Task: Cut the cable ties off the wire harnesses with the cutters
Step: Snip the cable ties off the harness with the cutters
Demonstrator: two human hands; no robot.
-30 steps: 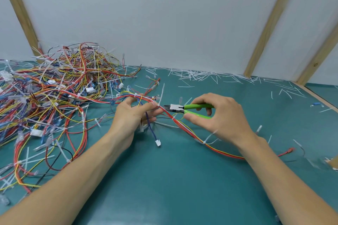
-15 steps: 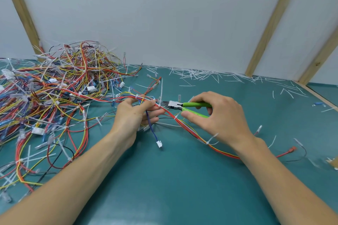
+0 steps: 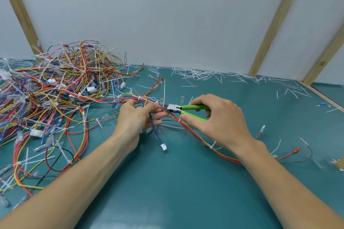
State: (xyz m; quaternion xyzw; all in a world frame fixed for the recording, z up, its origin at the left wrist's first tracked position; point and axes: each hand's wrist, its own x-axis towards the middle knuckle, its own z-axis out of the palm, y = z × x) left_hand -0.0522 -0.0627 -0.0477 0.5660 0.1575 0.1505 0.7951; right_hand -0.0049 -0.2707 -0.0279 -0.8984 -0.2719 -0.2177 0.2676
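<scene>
Teal table (image 3: pixel 176 182), nearest: my forearms cross it. Mid-field, my left hand (image 3: pixel 136 115) pinches a harness (image 3: pixel 195 134) taut; my right hand (image 3: pixel 221 121) clasps the green-handled cutters (image 3: pixel 183 110), tips at a cable tie (image 3: pixel 159 102) beside my left fingertips. Step: cutting this tie. Next, I judge, squeeze without nicking wire. Farther: uncut harness heap (image 3: pixel 55 98), snipped tie offcuts (image 3: pixel 204 75). No containers visible.

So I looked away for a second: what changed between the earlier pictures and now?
The right hand brought the green-handled cutters leftward, so their tip now sits right at the wires pinched in the left hand. Whether a tie has been cut is not visible. Both grips, the wire pile and the dangling white plug stayed as they were.
</scene>
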